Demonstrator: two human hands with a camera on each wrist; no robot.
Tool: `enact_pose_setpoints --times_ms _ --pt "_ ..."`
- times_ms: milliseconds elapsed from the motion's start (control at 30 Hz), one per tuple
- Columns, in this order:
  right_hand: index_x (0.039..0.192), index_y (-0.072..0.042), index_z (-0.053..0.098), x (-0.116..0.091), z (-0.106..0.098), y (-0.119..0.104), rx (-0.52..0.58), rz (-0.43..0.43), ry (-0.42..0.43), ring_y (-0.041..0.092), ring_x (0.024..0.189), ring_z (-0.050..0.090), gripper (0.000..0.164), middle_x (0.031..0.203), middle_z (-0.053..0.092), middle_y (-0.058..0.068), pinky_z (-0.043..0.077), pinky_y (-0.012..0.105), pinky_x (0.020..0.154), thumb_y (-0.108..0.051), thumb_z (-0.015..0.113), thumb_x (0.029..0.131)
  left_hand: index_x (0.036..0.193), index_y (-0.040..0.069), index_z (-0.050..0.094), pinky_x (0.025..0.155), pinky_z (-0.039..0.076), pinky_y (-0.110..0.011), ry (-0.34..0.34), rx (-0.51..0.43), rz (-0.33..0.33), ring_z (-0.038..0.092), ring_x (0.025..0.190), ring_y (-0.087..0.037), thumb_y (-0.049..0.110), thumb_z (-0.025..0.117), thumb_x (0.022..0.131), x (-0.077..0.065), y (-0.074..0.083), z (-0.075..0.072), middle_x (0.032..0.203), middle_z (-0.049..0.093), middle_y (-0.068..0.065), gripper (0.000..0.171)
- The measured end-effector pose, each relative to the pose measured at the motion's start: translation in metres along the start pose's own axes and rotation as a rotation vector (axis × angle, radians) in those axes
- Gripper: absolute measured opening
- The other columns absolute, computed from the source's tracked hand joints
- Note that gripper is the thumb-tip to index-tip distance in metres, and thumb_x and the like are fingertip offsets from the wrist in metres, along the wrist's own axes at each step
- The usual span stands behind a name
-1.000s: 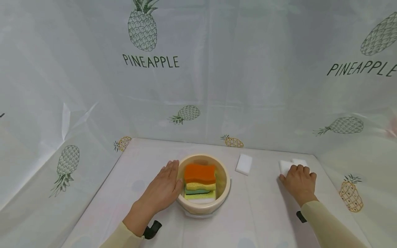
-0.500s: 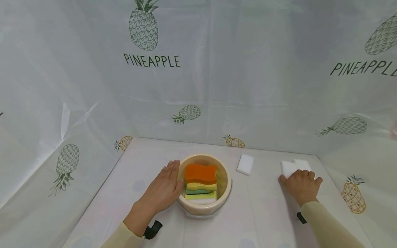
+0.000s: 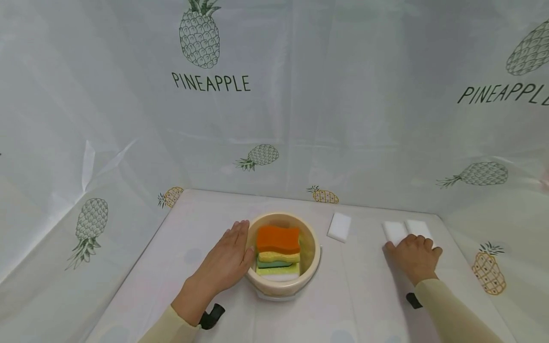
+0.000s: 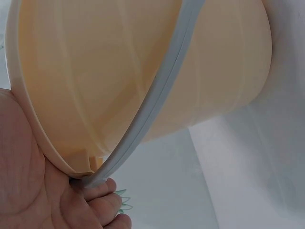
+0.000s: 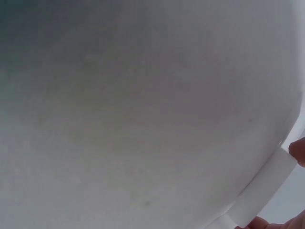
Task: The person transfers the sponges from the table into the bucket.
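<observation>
A cream bucket (image 3: 316, 255) with a grey handle (image 4: 157, 93) stands mid-table, holding stacked sponges: an orange one (image 3: 278, 239) on top, yellow and green below, white lowest. My left hand (image 3: 225, 259) lies along the bucket's left rim, fingers straight, palm side against it. At the right, my right hand (image 3: 415, 257) is over the near ends of two white sponges, the left one (image 3: 394, 230) and the right one (image 3: 418, 228). In the right wrist view, fingertips (image 5: 298, 151) bracket a white sponge (image 5: 262, 188) at both ends. The hand hides part of both sponges.
Another white sponge (image 3: 339, 226) lies alone right of the bucket, towards the back. Pineapple-print sheeting (image 3: 343, 119) rises behind and at both sides of the white table surface (image 3: 343, 290). A black strap (image 3: 212, 317) shows at the left wrist.
My right hand has shifted right across the white sponges, then slightly back left. The left of the two has slid slightly left and turned. My left hand and the bucket have stayed put.
</observation>
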State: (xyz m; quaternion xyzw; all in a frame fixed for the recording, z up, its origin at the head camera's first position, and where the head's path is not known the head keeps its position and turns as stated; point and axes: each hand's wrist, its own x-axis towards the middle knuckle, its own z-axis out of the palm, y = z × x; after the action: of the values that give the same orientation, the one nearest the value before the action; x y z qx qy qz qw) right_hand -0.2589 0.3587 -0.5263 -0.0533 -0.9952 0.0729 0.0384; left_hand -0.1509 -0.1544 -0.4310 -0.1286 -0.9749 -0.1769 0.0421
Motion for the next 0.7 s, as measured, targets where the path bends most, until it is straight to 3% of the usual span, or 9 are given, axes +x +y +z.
enact_pose_setpoints --times_ms 200,700 --pt "0.085 0.012 0.047 0.002 0.003 -0.009 0.002 -0.030 0.084 0.051 0.085 0.046 0.061 0.083 0.048 0.031 0.039 0.066 0.071 -0.046 0.064 0.093 0.164 -0.006 0.026 0.131 0.026 -0.051 0.000 0.007 -0.002 0.028 0.161 -0.034 0.034 0.043 0.111 0.001 0.000 -0.001 0.171 0.032 -0.018 0.069" --pt "0.085 0.007 0.041 0.006 0.005 -0.019 -0.030 -0.119 0.164 0.049 0.086 0.044 0.054 0.082 0.043 0.025 0.035 0.059 0.070 -0.041 0.065 0.091 0.164 -0.006 0.025 0.131 0.025 -0.050 0.002 0.012 -0.001 0.028 0.161 -0.034 0.035 0.043 0.111 0.001 -0.001 0.001 0.171 0.032 -0.020 0.070"
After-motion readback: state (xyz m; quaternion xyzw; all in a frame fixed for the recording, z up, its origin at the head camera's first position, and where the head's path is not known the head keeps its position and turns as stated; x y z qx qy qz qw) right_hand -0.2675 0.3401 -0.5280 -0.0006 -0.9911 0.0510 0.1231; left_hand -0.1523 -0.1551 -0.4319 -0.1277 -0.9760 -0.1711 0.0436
